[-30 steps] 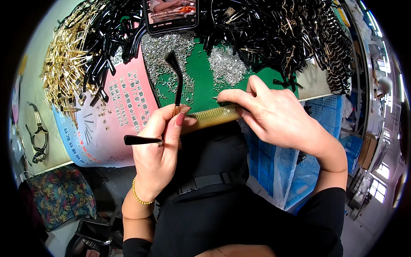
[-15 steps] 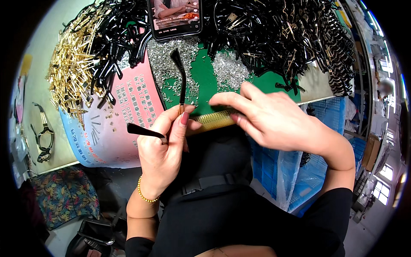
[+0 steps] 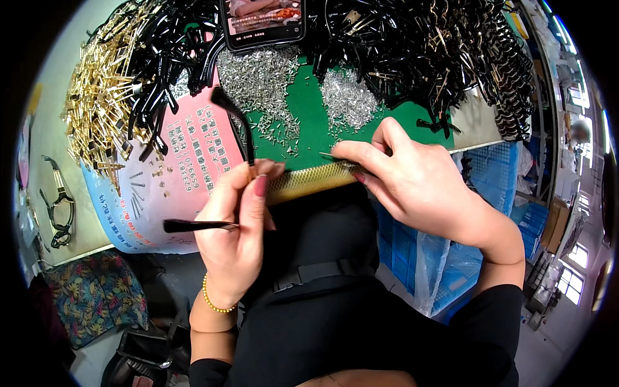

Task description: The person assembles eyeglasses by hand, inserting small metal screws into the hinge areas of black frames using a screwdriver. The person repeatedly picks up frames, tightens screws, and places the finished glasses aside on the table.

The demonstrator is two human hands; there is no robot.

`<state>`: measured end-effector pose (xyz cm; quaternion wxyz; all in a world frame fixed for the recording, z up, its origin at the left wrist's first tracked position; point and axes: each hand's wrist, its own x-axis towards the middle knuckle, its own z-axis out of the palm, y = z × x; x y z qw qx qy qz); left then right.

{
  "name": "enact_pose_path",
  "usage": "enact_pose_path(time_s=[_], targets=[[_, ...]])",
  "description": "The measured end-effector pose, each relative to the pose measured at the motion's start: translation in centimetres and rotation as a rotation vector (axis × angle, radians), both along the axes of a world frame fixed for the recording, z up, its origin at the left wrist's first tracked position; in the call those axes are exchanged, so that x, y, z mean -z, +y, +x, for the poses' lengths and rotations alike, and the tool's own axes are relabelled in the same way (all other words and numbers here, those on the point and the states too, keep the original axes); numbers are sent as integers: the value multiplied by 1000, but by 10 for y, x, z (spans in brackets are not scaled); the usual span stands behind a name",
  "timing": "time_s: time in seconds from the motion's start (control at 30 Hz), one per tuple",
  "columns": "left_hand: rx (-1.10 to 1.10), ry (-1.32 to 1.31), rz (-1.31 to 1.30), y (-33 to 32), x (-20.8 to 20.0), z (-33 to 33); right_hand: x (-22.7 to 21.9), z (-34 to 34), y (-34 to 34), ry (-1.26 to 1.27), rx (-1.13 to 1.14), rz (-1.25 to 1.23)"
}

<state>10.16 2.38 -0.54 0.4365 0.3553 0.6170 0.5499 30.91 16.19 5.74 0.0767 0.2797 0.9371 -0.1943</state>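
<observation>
My left hand (image 3: 233, 235) is closed around two black eyeglass temples. One temple (image 3: 241, 122) points up over the table with its curved tip at the far end; the other temple (image 3: 193, 226) sticks out to the left below it. Their inner ends are hidden by my fingers. My right hand (image 3: 419, 187) is in a pinch at the table's front edge, with a thin small metal piece (image 3: 327, 154) showing at the fingertips. Between both hands runs a yellow mesh-patterned strip (image 3: 309, 183) along that edge.
Two heaps of tiny silver metal parts (image 3: 258, 84) (image 3: 350, 100) lie on a green mat (image 3: 309, 116). Behind them are piles of black temples (image 3: 400, 58), a phone (image 3: 264, 26) and gold-coloured parts (image 3: 97, 103). A pink and blue printed sheet (image 3: 155, 193) covers the left; blue crates (image 3: 490, 187) stand right.
My left hand has moved left and slightly down, and the temples have swung left with it. My right hand has shifted slightly; a thin metal piece now shows at its fingertips.
</observation>
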Motion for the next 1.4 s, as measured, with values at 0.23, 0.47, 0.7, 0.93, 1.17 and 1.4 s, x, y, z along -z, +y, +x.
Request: enact_pose_path(time_s=[0.23,0.47,0.7,0.93,1.17,1.4], targets=[[126,46,24,18,1,14,9,-4,-1,65,53,35],[243,-7,-11,20,-3,20,6,8,3,18,63,12],[281,-158,-66,21,-3,22,8,9,5,51,13,27],[199,-72,-5,12,-7,15,7,6,6,2,21,12],[109,161,-77,17,-5,1,-2,-3,16,-128,-16,-103],[79,138,-50,14,0,0,-31,-43,13,16,485,-1249]])
